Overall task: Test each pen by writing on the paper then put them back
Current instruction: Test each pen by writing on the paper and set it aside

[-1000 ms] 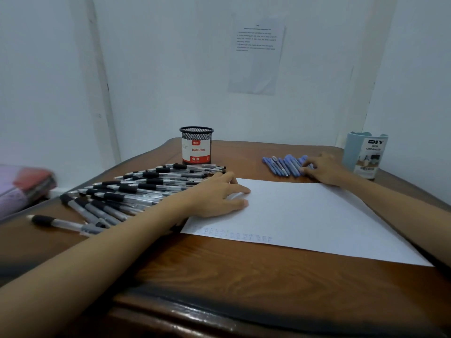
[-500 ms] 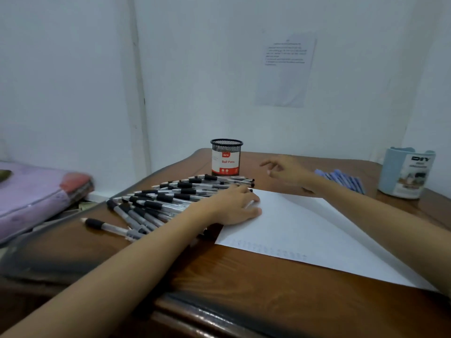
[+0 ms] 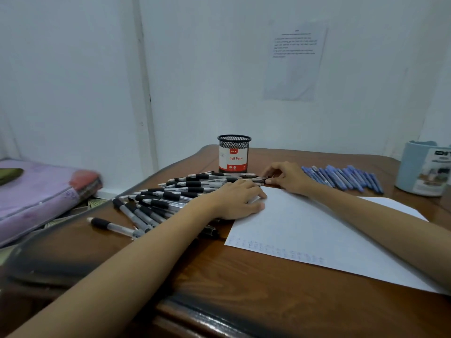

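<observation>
Table edge: the dark wooden table point(image 3: 244, 301) is running across the foreground, with both bare forearms reaching over it.
Paper: the white paper point(image 3: 317, 228) is lying flat on the table right of centre, and rows of faint test marks point(image 3: 275, 252) are showing along its near edge.
Stray pen: one black-grip pen point(image 3: 112, 225) is lying alone, just nearer than the pile.
Left hand: the left hand point(image 3: 236, 198) is resting palm down on the paper's left corner, fingers loose and nearly straight, gripping nothing.
Pile: the black pens point(image 3: 170, 193) are lying fanned out on the table, left of the paper.
Right hand: the right hand point(image 3: 288, 176) is reaching to the far end of the pile, its curled fingertips pinching the end of the top black pen point(image 3: 244, 178), which is lying on the others.
Cup: the mesh pen cup point(image 3: 234, 154) is standing upright just behind the pile.
Blue row: the blue pens point(image 3: 341, 178) are lying side by side beyond the paper, right of the right hand.
Far right: a pale blue organiser point(image 3: 422, 169) is standing near the blue pens.
Wall: a printed sheet point(image 3: 295, 62) is hanging above the table.
</observation>
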The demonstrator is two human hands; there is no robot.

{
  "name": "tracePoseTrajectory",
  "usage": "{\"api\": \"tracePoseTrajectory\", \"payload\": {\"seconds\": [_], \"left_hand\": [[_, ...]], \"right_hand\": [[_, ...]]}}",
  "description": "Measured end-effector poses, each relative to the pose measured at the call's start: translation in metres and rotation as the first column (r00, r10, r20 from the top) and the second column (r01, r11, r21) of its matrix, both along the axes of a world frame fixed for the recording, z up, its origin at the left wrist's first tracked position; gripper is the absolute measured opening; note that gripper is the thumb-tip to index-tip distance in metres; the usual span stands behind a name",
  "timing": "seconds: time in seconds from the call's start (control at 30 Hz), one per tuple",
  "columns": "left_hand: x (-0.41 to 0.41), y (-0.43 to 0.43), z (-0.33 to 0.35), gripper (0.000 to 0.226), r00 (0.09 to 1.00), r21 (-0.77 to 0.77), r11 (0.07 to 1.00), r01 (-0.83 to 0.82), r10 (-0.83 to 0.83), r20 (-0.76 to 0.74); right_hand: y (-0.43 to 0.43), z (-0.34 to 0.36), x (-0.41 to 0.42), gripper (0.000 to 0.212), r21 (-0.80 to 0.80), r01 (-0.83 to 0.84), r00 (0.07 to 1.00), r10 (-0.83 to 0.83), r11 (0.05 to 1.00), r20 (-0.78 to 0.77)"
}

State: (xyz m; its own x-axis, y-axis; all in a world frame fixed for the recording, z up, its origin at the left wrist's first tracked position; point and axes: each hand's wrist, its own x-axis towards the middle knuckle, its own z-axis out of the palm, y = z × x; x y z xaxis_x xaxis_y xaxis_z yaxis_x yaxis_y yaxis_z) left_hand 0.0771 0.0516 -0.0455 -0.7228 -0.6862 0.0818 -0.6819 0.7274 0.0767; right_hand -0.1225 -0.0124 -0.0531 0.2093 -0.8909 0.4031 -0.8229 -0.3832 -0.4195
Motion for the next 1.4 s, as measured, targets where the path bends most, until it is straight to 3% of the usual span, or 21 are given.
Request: {"api": "tracePoseTrajectory", "payload": {"seconds": [0.1, 0.2, 0.3, 0.37, 0.4, 0.47, 0.6, 0.73, 0.97, 1.23, 1.4], "left_hand": [[0.0, -0.001, 0.0, 0.041, 1.0, 0.012, 1.0, -0.008, 0.008, 0.005], [0.0, -0.001, 0.001, 0.04, 1.0, 0.02, 1.0, -0.002, 0.002, -0.004], [0.001, -0.001, 0.002, 0.04, 1.0, 0.026, 1.0, -0.008, 0.008, -0.007], [0.001, -0.001, 0.004, 0.041, 1.0, 0.038, 0.999, -0.015, 0.015, -0.006], [0.001, 0.0, 0.005, 0.041, 1.0, 0.049, 0.999, -0.018, 0.018, -0.005], [0.001, 0.001, 0.006, 0.042, 1.0, 0.07, 0.997, -0.021, 0.021, -0.004], [0.001, 0.004, 0.007, 0.043, 1.0, 0.102, 0.995, -0.012, 0.014, -0.02], [-0.001, 0.006, 0.006, 0.044, 1.0, 0.112, 0.993, -0.018, 0.02, -0.02], [-0.004, 0.01, 0.004, 0.044, 1.0, 0.089, 0.996, -0.002, 0.004, -0.019], [0.001, 0.007, 0.01, 0.041, 0.994, 0.168, 0.985, 0.046, -0.027, -0.109], [0.009, 0.003, 0.014, 0.058, 1.0, 0.251, 0.968, 0.022, -0.017, -0.02]], "right_hand": [[0.001, 0.002, -0.004, 0.012, 0.022, 0.012, 0.998, -0.013, 1.0, 0.066], [0.008, 0.007, -0.008, 0.007, 0.078, -0.041, 0.946, 0.013, 0.996, 0.324], [0.018, 0.019, -0.011, 0.004, 0.1, -0.053, 0.779, -0.021, 0.994, 0.626], [0.026, 0.029, -0.014, 0.013, 0.094, 0.002, 0.584, -0.078, 0.996, 0.808], [0.03, 0.033, -0.017, 0.017, 0.094, 0.035, 0.495, -0.099, 0.995, 0.863], [0.038, 0.037, -0.026, 0.022, 0.093, 0.124, 0.415, -0.137, 0.988, 0.899], [0.061, 0.031, -0.052, 0.025, 0.11, 0.281, 0.424, -0.226, 0.953, 0.877], [0.093, 0.022, -0.07, 0.002, 0.215, 0.187, 0.474, -0.28, 0.958, 0.835], [0.119, 0.026, -0.068, 0.01, 0.265, 0.165, 0.45, -0.312, 0.95, 0.837], [0.127, 0.027, -0.053, 0.013, 0.36, 0.081, 0.555, -0.342, 0.93, 0.759], [0.132, 0.033, -0.05, 0.031, 0.335, -0.06, 0.433, -0.278, 0.94, 0.858]]}}
